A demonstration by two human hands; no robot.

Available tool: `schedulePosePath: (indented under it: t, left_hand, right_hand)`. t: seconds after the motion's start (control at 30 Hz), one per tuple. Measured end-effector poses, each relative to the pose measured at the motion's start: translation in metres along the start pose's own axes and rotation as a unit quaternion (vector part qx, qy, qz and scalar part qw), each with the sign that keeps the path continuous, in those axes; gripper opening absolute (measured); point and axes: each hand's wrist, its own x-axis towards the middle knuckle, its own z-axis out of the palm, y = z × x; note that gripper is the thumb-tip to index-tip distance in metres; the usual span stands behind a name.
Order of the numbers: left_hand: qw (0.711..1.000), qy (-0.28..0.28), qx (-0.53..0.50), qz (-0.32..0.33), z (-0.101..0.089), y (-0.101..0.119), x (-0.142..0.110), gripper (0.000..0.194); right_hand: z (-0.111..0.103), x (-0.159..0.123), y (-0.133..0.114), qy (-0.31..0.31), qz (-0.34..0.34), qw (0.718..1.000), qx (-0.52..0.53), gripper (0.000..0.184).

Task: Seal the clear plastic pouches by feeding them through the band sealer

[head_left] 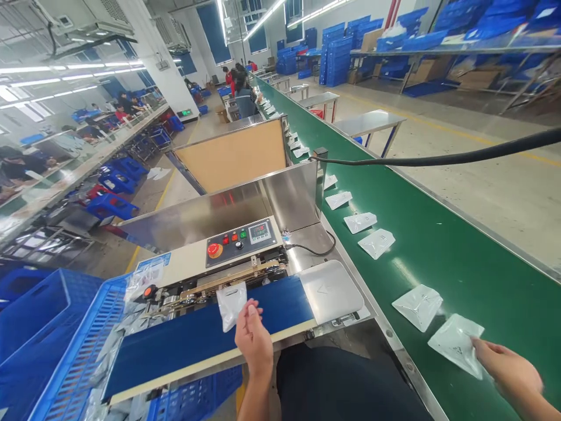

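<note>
My left hand point(253, 339) hovers over the blue feed belt point(276, 313) of a band sealer point(241, 248), with its fingers apart. Just beside those fingers, a white plastic bag point(231, 305) lies tilted on the belt. My right hand point(504, 367), blurred, reaches over the green conveyor belt point(451, 263). Its fingertips are on the edge of a clear foil-backed pouch point(456, 345). Another pouch point(417, 307) lies just beyond it, and several more run along the belt into the distance.
A blue plastic crate point(44, 316) stands at lower left, with loose bags beside the sealer. A black cable point(438, 156) crosses above the conveyor. Co-workers point(245, 99) stand far along the line, with stacked blue crates on shelves at the back right.
</note>
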Motion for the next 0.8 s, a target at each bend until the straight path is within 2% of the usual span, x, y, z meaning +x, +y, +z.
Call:
schedulePosePath:
  t: [0.07,0.1,0.17,0.23,0.27,0.3,0.37,0.47,0.53,0.6,0.67,0.73,0.8]
  left_hand:
    - [0.997,-0.077,-0.019,0.011,0.023,0.008,-0.011,0.058]
    - [0.992,-0.12,-0.023,0.025,0.036,0.012,-0.018,0.055]
    - [0.973,-0.219,-0.011,0.076,0.063,0.021,-0.033,0.048]
    - [0.941,-0.309,0.009,0.137,0.088,0.031,-0.048,0.041]
    - [0.925,-0.344,0.017,0.161,0.099,0.035,-0.055,0.04]
    - [0.911,-0.372,0.02,0.176,0.109,0.039,-0.061,0.041]
    - [0.895,-0.409,0.015,0.178,0.124,0.044,-0.068,0.046]
    - [0.901,-0.413,0.002,0.131,0.13,0.042,-0.065,0.046]
    - [0.918,-0.386,-0.003,0.084,0.124,0.035,-0.057,0.048]
    - [0.929,-0.366,-0.004,0.056,0.114,0.027,-0.048,0.049]
    - [0.929,-0.366,0.002,0.059,0.104,0.018,-0.04,0.044]
    - [0.937,-0.347,0.018,0.048,0.099,0.01,-0.032,0.042]
    - [0.957,-0.288,0.024,-0.022,0.099,0.002,-0.023,0.041]
  right_hand:
    - [-0.01,-0.02,-0.021,-0.015,0.039,0.997,0.064,0.02]
    - [-0.014,-0.032,-0.038,-0.001,0.028,0.995,0.099,0.019]
    - [-0.017,-0.06,-0.078,0.064,-0.057,0.982,0.168,0.026]
    - [-0.014,-0.089,-0.118,0.101,-0.169,0.951,0.24,0.04]
    - [-0.01,-0.104,-0.136,0.094,-0.227,0.931,0.27,0.045]
    - [-0.006,-0.118,-0.152,0.061,-0.278,0.912,0.296,0.049]
    - [0.004,-0.147,-0.178,-0.055,-0.354,0.874,0.327,0.052]
    - [0.017,-0.183,-0.2,-0.229,-0.405,0.815,0.345,0.049]
    - [0.025,-0.2,-0.208,-0.302,-0.393,0.787,0.368,0.051]
    - [0.031,-0.212,-0.214,-0.351,-0.358,0.772,0.391,0.058]
    - [0.038,-0.216,-0.22,-0.383,-0.344,0.776,0.364,0.058]
    - [0.046,-0.213,-0.229,-0.385,-0.343,0.799,0.31,0.051]
    - [0.056,-0.206,-0.242,-0.37,-0.314,0.83,0.273,0.049]
